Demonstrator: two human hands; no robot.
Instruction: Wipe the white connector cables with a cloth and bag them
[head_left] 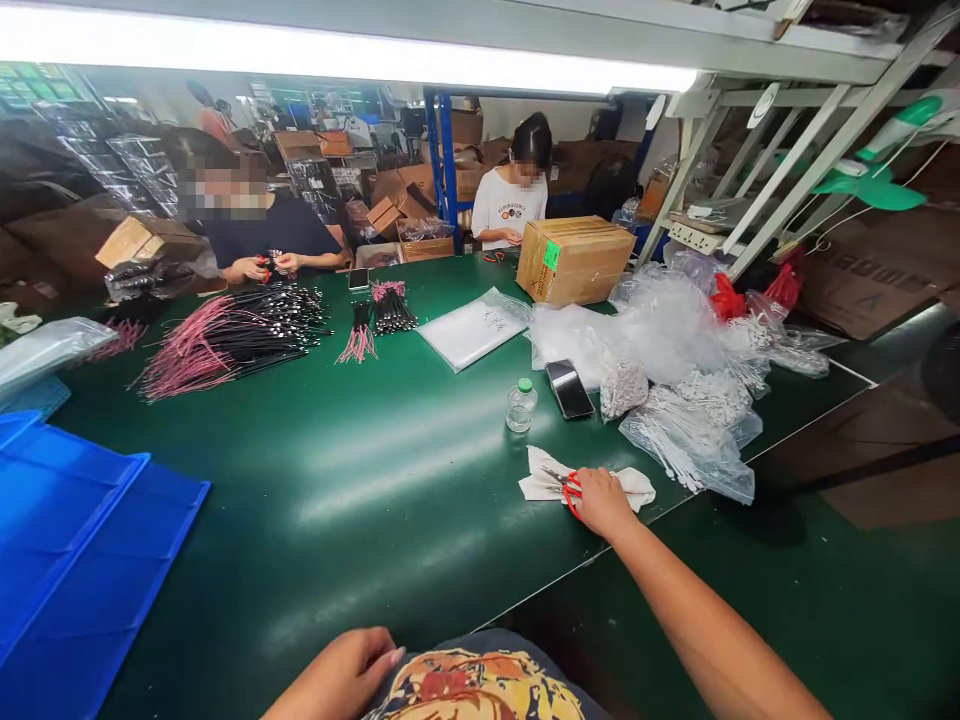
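My right hand (602,503) reaches out over the table with its fingers closed on the red handles of a pair of scissors (571,493). The scissors' blades point left, above a crumpled white cloth (538,475) that lies on the table under the hand. Close to my body at the table's front edge, my left hand (349,668) rests with its fingers curled in, and nothing shows in it. A small clear bottle with a green cap (521,408) and a black phone (570,389) lie beyond the cloth.
Bags of white parts (690,430) crowd the right side, near a cardboard box (574,262). A clear plastic packet (476,330) lies mid-table. Pink-and-black wire bundles (232,340) spread at left, behind blue bins (75,540). Two co-workers sit across the green table (337,480).
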